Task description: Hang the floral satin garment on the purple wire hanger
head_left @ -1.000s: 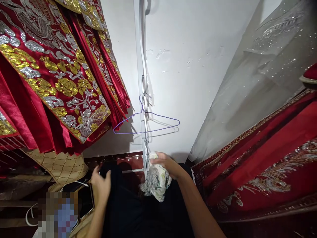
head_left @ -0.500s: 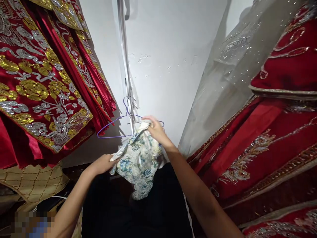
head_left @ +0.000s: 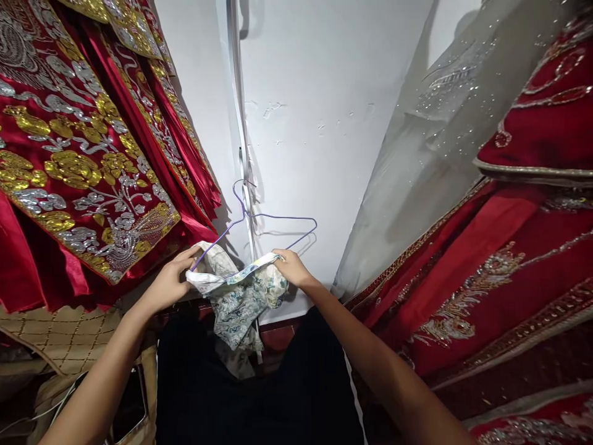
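A floral garment, white with blue and green print, hangs between my two hands. My left hand grips its white band at the left, where the lower left corner of a purple wire hanger reaches inside the garment's opening. With fingers closed on the band's right end, my right hand stretches the edge across. The hanger's right arm is bare, and its hook is on a metal upright against the wall. What lies inside the garment is partly hidden.
Red embroidered clothing with gold and silver hangs at left. A sheer sparkling veil and red beaded dresses hang at right. A dark tablet-like object and cable lie at lower left, on beige cloth.
The garment's left side has been raised onto the hanger's left corner. My left hand moved up and left; my right hand moved down from the hanger's right arm, uncovering it.
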The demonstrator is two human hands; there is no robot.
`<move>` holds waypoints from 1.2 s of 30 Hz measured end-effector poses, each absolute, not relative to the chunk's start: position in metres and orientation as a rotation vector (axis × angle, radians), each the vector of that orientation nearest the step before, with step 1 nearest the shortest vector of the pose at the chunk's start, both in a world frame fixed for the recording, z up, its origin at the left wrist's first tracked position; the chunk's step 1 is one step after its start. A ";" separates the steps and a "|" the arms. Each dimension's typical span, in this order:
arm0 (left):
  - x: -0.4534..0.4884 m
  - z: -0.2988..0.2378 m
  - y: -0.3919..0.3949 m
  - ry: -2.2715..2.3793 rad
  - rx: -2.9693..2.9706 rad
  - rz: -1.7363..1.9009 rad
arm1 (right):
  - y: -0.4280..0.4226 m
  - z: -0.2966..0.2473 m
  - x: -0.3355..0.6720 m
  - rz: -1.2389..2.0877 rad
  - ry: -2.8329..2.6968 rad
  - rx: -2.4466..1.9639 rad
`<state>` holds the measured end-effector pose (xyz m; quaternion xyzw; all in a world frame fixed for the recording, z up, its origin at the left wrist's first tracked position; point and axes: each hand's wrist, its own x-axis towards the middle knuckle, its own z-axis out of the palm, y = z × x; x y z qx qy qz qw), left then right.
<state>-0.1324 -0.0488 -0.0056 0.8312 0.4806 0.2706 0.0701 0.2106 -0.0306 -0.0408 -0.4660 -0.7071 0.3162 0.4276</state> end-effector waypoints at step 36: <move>-0.122 0.049 -0.036 1.406 2.116 1.094 | -0.044 0.059 0.313 1.280 -1.362 -1.005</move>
